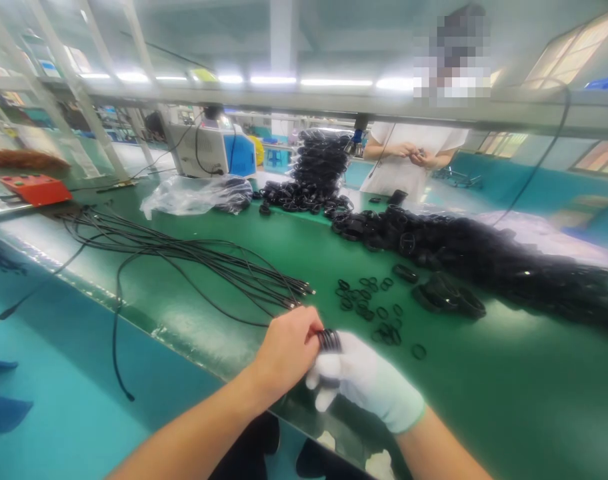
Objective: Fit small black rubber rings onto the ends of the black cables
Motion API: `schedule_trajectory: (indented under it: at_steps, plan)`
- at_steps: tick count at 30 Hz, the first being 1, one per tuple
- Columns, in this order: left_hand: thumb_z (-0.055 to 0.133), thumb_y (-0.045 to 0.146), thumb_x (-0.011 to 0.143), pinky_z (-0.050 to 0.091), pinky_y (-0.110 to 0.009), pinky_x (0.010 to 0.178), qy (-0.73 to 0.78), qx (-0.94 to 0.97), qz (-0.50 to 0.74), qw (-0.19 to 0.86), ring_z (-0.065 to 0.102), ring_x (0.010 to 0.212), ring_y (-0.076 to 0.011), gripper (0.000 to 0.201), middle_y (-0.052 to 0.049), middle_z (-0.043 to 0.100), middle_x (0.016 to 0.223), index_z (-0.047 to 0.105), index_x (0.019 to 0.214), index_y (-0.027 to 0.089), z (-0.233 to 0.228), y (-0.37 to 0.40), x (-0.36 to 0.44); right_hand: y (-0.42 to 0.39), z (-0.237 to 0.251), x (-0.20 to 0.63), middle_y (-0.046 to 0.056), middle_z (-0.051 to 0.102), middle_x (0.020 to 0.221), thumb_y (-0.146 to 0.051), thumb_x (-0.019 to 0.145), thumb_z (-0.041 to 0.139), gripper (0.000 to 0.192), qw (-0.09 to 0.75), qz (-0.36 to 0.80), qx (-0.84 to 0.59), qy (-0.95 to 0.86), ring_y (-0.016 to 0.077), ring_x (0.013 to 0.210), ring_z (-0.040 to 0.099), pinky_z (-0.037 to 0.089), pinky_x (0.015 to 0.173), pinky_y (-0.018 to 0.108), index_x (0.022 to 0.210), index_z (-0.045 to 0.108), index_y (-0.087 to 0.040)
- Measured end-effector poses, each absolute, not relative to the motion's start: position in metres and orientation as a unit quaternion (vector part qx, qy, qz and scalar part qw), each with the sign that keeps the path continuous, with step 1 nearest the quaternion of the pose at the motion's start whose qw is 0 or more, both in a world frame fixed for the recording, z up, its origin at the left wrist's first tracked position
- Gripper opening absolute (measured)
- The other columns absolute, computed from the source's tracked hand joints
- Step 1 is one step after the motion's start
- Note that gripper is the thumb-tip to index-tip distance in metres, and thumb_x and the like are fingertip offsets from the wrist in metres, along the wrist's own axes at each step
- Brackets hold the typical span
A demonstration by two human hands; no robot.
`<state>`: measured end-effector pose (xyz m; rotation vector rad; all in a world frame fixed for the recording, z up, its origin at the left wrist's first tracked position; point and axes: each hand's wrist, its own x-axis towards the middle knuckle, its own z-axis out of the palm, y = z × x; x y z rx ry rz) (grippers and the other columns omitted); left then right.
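Note:
Near the front edge of the green table, my bare left hand (290, 343) is closed against one side of a small coiled black cable (329, 340). My right hand (361, 373), in a white glove, wraps round the coil from the other side. Its lower part is hidden behind the gloved fingers. Left of and beyond my hands lies a bundle of long black cables (194, 250), their metal-tipped ends close to my left knuckles. Small black rings (383, 312) are scattered just beyond my right hand.
A long heap of black coils (464, 247) lies along the right, with a tall stack (321, 160) behind. Clear plastic bags (184, 195), a white-and-blue machine (204, 150) and a red box (37, 190) stand farther back. Across the table (509, 387), a person (404, 157) works with both hands.

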<state>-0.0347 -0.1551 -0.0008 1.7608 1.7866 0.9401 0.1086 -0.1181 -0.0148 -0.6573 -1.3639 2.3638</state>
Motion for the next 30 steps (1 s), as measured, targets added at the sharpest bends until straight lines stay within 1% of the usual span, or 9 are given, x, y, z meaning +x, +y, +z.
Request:
schedule_trajectory:
  at_steps: [5, 8, 10, 13, 16, 19, 21, 27, 30]
  plan:
    - [0.047, 0.009, 0.067, 0.036, -0.022, 0.056, 0.648, 0.653, 0.308, 0.241, 0.053, 0.062, -0.0127, 0.013, 0.002, 0.06, 0.065, 0.055, 0.068, 0.019, -0.006, -0.15, -0.037, -0.119, -0.021, 0.107, 0.004, 0.06, 0.07, -0.027, 0.068, 0.074, 0.023, 0.163, 0.825, -0.237, -0.486, 0.0099, 0.054, 0.057, 0.051, 0.044, 0.019, 0.075, 0.062, -0.009]
    - [0.051, 0.012, 0.066, 0.034, -0.021, 0.053, 0.635, 0.659, 0.279, 0.29, 0.053, 0.06, -0.0127, 0.01, 0.003, 0.059, 0.062, 0.057, 0.07, 0.019, -0.003, -0.14, -0.042, -0.117, -0.029, 0.108, 0.005, 0.061, 0.073, -0.027, 0.068, 0.074, 0.026, 0.168, 0.842, -0.242, -0.453, 0.0106, 0.055, 0.058, 0.052, 0.044, 0.021, 0.083, 0.062, -0.008]
    - [0.055, 0.015, 0.066, 0.035, -0.021, 0.053, 0.617, 0.662, 0.281, 0.32, 0.054, 0.061, -0.0129, 0.013, 0.003, 0.061, 0.066, 0.06, 0.077, 0.02, 0.0, -0.134, -0.046, -0.115, -0.032, 0.111, 0.007, 0.062, 0.075, -0.028, 0.07, 0.073, 0.029, 0.172, 0.857, -0.236, -0.425, 0.0139, 0.06, 0.062, 0.055, 0.051, 0.027, 0.087, 0.061, -0.008]
    - [0.059, 0.023, 0.069, 0.039, -0.022, 0.058, 0.612, 0.649, 0.305, 0.334, 0.056, 0.065, -0.0138, 0.017, 0.002, 0.063, 0.072, 0.062, 0.085, 0.019, 0.001, -0.129, -0.056, -0.108, -0.03, 0.124, 0.009, 0.065, 0.082, -0.028, 0.072, 0.072, 0.032, 0.175, 0.871, -0.227, -0.399, 0.0226, 0.077, 0.066, 0.057, 0.065, 0.04, 0.094, 0.06, -0.01]
    - [0.059, 0.03, 0.073, 0.04, -0.024, 0.061, 0.631, 0.638, 0.311, 0.314, 0.057, 0.067, -0.015, 0.015, 0.002, 0.064, 0.073, 0.062, 0.081, 0.019, -0.002, -0.124, -0.07, -0.09, -0.024, 0.147, 0.01, 0.067, 0.085, -0.029, 0.073, 0.072, 0.034, 0.252, 0.856, -0.246, -0.379, 0.0277, 0.089, 0.066, 0.055, 0.071, 0.045, 0.1, 0.059, -0.013]
    - [0.055, 0.03, 0.076, 0.039, -0.024, 0.059, 0.642, 0.657, 0.29, 0.268, 0.056, 0.067, -0.0154, 0.014, 0.002, 0.063, 0.071, 0.062, 0.077, 0.019, -0.008, -0.113, -0.077, -0.068, -0.019, 0.174, 0.009, 0.068, 0.091, -0.032, 0.073, 0.073, 0.031, 0.388, 0.808, -0.304, -0.323, 0.0261, 0.093, 0.066, 0.055, 0.075, 0.04, 0.095, 0.06, -0.015]
    - [0.053, 0.028, 0.077, 0.039, -0.024, 0.059, 0.638, 0.682, 0.264, 0.241, 0.056, 0.067, -0.0156, 0.013, 0.001, 0.063, 0.071, 0.062, 0.076, 0.019, -0.012, -0.101, -0.073, -0.058, -0.019, 0.187, 0.009, 0.068, 0.095, -0.032, 0.073, 0.073, 0.029, 0.436, 0.78, -0.345, -0.289, 0.0248, 0.093, 0.066, 0.056, 0.075, 0.038, 0.094, 0.061, -0.016]
    - [0.057, 0.022, 0.076, 0.039, -0.028, 0.075, 0.612, 0.727, 0.22, 0.221, 0.056, 0.081, -0.0186, 0.006, -0.001, 0.062, 0.08, 0.063, 0.075, 0.021, -0.03, -0.055, -0.029, -0.057, -0.024, 0.189, 0.009, 0.068, 0.092, -0.03, 0.072, 0.074, 0.035, 0.431, 0.772, -0.341, -0.319, 0.0267, 0.088, 0.067, 0.056, 0.072, 0.041, 0.1, 0.058, -0.016]
    - [0.059, 0.019, 0.074, 0.038, -0.031, 0.081, 0.601, 0.732, 0.221, 0.231, 0.056, 0.086, -0.0208, 0.003, -0.003, 0.06, 0.084, 0.061, 0.075, 0.021, -0.043, -0.041, -0.012, -0.062, -0.024, 0.182, 0.008, 0.068, 0.087, -0.028, 0.071, 0.075, 0.037, 0.425, 0.767, -0.344, -0.336, 0.0224, 0.078, 0.067, 0.055, 0.063, 0.036, 0.1, 0.056, -0.016]
